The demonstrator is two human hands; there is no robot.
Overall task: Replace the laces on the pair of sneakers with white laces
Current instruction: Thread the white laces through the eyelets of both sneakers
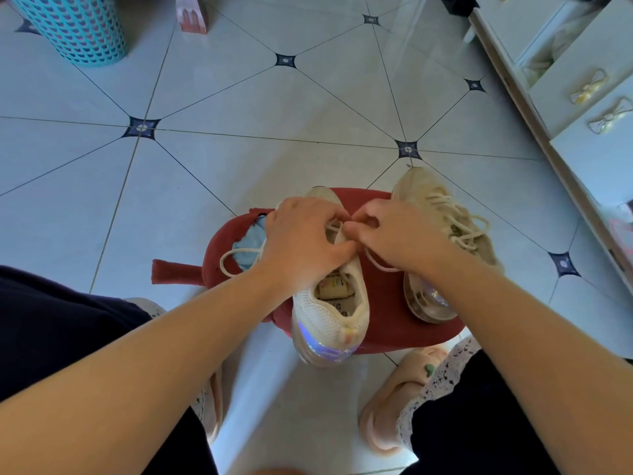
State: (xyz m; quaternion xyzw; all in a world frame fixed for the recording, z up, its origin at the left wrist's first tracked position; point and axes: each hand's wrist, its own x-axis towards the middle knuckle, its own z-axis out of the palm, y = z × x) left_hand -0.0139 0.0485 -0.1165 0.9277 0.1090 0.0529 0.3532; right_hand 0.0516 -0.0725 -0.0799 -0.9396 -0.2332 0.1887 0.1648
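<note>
Left hand and right hand are both pinching the lace (I think) over the white sneaker; other sneaker is sitting at the right edge of the stool.

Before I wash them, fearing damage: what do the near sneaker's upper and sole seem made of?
Upper: white knit mesh, matte; tiny holes show. Sole: probably translucent glossy plastic or rubber, judging by its bluish iridescent sheen.

The left hand and right hand hide the eyelets of the sneaker and where the lace runs there. The insole print is too blurred to read. At eleven o'clock the basket is cut off.
</note>
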